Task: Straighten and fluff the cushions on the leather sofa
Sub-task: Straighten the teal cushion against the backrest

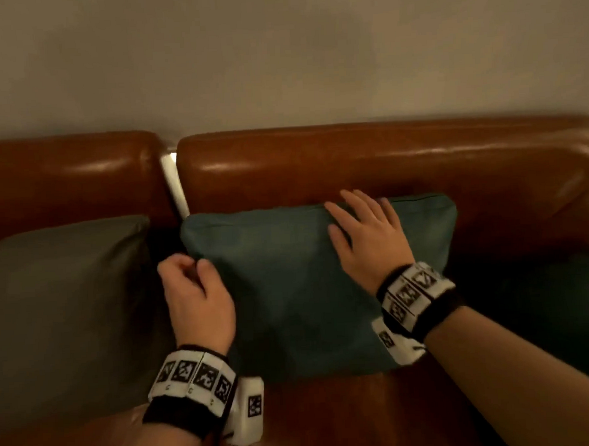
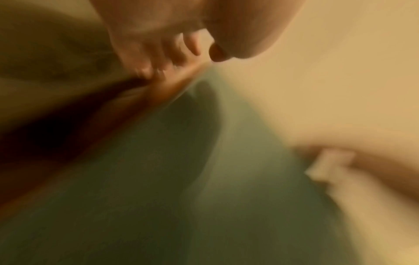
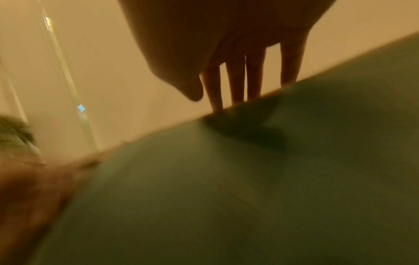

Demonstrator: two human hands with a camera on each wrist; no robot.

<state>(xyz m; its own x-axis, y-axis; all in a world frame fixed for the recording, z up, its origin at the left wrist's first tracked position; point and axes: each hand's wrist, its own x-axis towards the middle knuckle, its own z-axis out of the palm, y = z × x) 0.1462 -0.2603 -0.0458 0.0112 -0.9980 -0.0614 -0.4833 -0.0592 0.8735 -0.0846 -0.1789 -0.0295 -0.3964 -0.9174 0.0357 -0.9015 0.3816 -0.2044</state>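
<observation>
A teal cushion [image 1: 290, 291] leans upright against the backrest [image 1: 317, 163] of the brown leather sofa. My right hand [image 1: 365, 226] lies flat on its upper front, its straight fingers [image 3: 235, 80] reaching the top edge of the teal cushion [image 3: 226, 197]. My left hand [image 1: 189, 267] is at the cushion's left edge, fingers curled beside it and thumb on the front. In the blurred left wrist view the curled fingers [image 2: 156, 62] hover by the edge of the teal cushion [image 2: 158, 179]. Whether they hold the edge is unclear.
An olive-grey cushion [image 1: 62, 303] stands to the left, close to my left hand. A darker cushion [image 1: 547, 312] sits in shadow at the right. The leather seat [image 1: 330, 418] runs along the front. A pale gap [image 1: 173, 181] splits the backrest; a plain wall [image 1: 277, 53] rises behind.
</observation>
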